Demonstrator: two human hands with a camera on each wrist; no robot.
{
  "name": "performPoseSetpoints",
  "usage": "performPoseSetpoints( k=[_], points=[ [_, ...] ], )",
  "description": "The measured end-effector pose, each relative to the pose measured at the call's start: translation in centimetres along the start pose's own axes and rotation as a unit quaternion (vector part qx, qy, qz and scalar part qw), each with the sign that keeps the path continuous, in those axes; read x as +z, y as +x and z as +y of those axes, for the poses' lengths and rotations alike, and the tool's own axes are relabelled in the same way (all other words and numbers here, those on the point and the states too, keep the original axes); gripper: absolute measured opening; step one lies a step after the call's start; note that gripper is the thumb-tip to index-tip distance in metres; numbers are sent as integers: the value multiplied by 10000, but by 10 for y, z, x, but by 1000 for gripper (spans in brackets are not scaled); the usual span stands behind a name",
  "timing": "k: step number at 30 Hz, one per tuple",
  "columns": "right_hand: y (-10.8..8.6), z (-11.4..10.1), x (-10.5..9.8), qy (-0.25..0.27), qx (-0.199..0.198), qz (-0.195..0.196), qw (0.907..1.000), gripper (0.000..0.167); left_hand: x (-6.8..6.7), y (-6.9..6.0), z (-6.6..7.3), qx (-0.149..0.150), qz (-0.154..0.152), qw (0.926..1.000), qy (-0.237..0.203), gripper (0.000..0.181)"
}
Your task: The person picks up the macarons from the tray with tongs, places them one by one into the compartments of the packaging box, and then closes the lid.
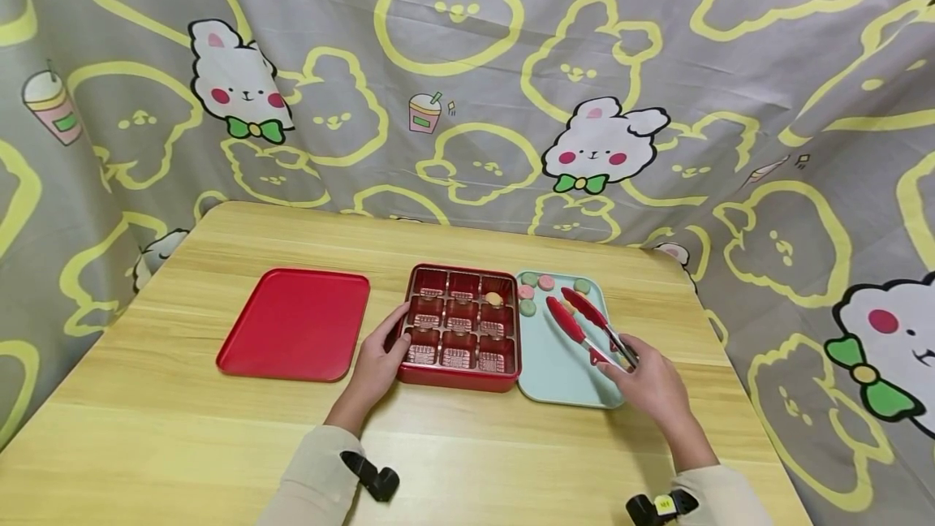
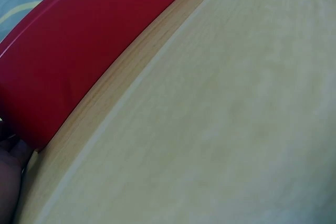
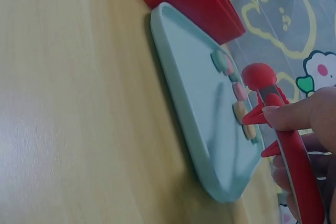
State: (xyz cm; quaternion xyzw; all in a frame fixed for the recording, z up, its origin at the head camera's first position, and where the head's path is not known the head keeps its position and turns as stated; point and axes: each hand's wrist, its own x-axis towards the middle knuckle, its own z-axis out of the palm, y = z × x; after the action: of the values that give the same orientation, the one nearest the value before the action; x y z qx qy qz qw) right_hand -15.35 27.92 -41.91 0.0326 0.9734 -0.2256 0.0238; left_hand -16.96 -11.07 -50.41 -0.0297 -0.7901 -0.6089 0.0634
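In the box (image 1: 456, 380), 1 beige piece (image 1: 494, 299), seemingly round (head view only).

Grey fabric curtains (image 1: 497, 96) hang behind and on both sides of a pale wood-grain table (image 1: 453, 445); yellow-outlined animals (image 1: 454, 11), white rabbit heads (image 1: 595, 140) with green bow ties (image 1: 597, 183) and pink drink cups (image 1: 424, 114) pattern the cloth; soft light glosses the wood.
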Motion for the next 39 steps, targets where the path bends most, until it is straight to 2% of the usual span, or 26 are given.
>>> performPoseSetpoints(
  k=[5,15,39],
  points=[
    [1,4,1,-45,212,-91,9997,71,0,0,0,-11,4,10000,-3,51],
    [2,10,3,-214,303,-63,9993,72,0,0,0,39,-21,10000,-48,51],
    [5,16,8,-316,215,-61,9993,67,1,0,1,33,24,10000,-20,51]
  ],
)
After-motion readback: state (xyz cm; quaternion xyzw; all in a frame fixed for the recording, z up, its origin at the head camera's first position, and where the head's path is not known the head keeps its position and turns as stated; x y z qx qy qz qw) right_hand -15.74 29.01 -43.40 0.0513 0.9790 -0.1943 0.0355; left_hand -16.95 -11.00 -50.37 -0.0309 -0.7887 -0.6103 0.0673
